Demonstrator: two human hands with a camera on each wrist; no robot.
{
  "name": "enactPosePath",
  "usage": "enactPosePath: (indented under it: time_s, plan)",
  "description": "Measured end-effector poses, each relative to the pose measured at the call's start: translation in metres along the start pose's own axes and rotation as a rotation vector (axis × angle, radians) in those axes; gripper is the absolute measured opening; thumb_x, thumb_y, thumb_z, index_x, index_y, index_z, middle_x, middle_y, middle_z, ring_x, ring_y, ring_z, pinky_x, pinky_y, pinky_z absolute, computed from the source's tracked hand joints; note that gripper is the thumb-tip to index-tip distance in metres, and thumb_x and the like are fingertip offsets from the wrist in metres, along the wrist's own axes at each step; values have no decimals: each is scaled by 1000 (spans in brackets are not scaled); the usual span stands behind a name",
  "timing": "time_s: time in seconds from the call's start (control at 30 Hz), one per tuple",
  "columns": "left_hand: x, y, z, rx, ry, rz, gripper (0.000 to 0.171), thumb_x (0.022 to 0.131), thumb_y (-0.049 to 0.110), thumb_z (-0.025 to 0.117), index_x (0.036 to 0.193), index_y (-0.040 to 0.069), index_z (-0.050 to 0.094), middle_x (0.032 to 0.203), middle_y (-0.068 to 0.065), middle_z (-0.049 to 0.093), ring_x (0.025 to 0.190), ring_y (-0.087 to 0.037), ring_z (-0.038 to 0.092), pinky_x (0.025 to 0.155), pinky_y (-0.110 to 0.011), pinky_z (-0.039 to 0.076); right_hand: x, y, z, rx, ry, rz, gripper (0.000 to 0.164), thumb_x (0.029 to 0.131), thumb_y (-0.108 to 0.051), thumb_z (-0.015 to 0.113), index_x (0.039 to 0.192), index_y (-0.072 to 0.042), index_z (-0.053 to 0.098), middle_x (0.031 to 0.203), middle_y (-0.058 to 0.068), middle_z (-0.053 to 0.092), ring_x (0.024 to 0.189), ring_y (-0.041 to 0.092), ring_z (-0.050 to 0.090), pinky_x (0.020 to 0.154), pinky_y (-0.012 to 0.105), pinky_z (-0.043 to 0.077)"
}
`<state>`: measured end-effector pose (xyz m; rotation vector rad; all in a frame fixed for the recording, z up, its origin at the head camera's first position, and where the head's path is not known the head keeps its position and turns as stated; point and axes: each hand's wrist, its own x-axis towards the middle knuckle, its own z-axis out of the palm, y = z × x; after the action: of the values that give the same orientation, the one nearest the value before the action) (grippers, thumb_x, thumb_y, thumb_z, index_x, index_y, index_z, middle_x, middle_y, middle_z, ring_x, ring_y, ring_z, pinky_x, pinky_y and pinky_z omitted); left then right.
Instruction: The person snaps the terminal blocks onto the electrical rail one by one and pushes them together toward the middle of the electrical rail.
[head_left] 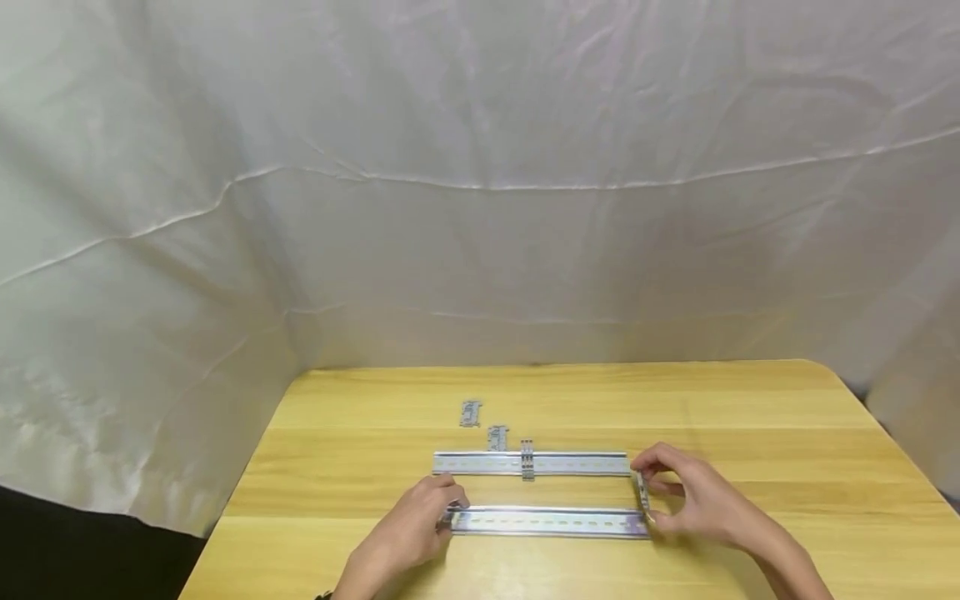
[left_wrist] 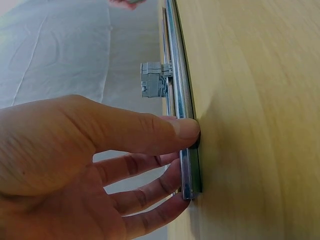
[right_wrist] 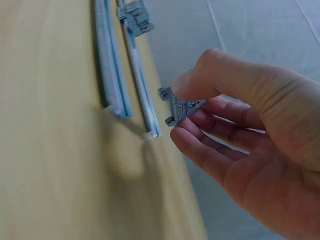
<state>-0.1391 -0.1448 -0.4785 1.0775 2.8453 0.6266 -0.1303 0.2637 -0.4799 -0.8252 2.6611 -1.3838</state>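
Observation:
My left hand grips the left end of the nearer slotted metal DIN rail, thumb on its near edge in the left wrist view. Between thumb and fingers my right hand pinches a grey terminal block, held above the table by that rail's right end. Behind lies a second DIN rail, roughly parallel to the first. Grey terminal blocks stand across it near its middle; in the left wrist view these blocks jut up from the rail.
Two loose grey terminal blocks lie flat past the far rail: one block close to its edge, another block farther back to the left. Everything rests on a wooden table. A pale curtain hangs behind the table.

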Motion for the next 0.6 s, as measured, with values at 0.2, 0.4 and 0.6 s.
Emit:
enactPosePath:
  time_s: [0.2, 0.4, 0.6]
  plan:
    - [1, -2, 0, -18, 14, 26, 29, 70, -6, 74, 96, 7, 72, 95, 1, 64, 87, -17, 60, 77, -34, 58, -15, 10, -1, 160, -69, 80, 54, 69, 12, 72, 118, 4, 52, 119, 23, 54, 113, 45, 54, 93, 42, 52]
    - [3, -4, -1, -49, 5, 7, 29, 69, -6, 75, 94, 7, 74, 92, 1, 66, 84, -15, 62, 76, -32, 58, -22, 12, 1, 241, -86, 127, 53, 70, 12, 74, 118, 4, 52, 122, 26, 53, 117, 47, 51, 95, 36, 52]
    - [3, -4, -2, -70, 7, -8, 28, 69, -6, 75, 94, 6, 74, 91, 0, 67, 81, -15, 62, 72, -29, 58, -23, 12, 4, 252, -88, 95, 52, 69, 13, 75, 115, 5, 52, 119, 26, 53, 115, 45, 53, 95, 34, 52]
